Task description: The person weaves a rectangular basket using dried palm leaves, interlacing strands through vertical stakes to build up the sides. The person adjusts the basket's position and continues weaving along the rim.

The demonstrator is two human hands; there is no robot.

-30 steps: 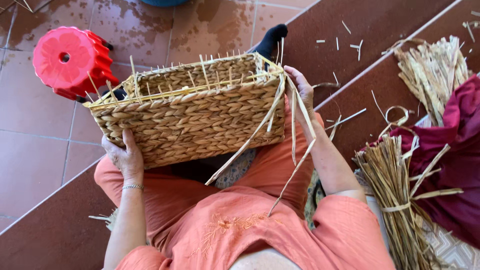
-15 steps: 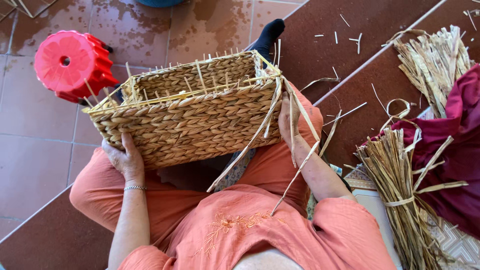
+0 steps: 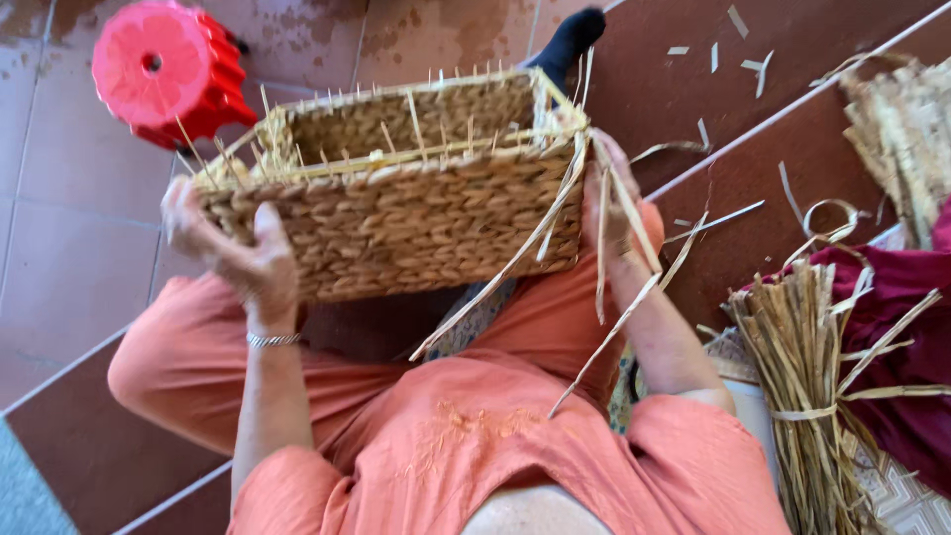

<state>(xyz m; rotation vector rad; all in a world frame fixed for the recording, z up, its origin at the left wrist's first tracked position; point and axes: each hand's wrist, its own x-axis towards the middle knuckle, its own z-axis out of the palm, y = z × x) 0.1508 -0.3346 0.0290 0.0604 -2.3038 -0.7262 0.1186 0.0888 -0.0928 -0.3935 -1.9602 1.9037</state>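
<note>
nearest the camera, soft orange cloth (image 3: 466, 446) covered the person's chest and folded knees, with faint stitching at the front. above the lap sat a rectangular woven basket (image 3: 416, 208), its walls a coarse, knobbly braid of tan fibre, its rim bristling with thin upright stakes. the left hand (image 3: 233, 248) was wrapped round the basket's near left corner, fingers (image 3: 267, 233) pressed flat on the braided wall, a thin silver bracelet (image 3: 272, 340) at the wrist. the right hand (image 3: 609, 198) lay against the basket's right end, partly behind it, with long flat straw strands (image 3: 614, 297) trailing over and below it; whether the fingers pinched a strand could not be told. to the right lay a tied bundle of dry straw (image 3: 802, 396), stiff and ribbed, against dark red cloth (image 3: 906, 317). beyond the basket, a dark-socked foot (image 3: 570, 35) pointed away over glossy brown and reddish floor tiles (image 3: 79, 258) flecked with straw scraps. a round red plastic stool (image 3: 163, 69) stood at far left.
</note>
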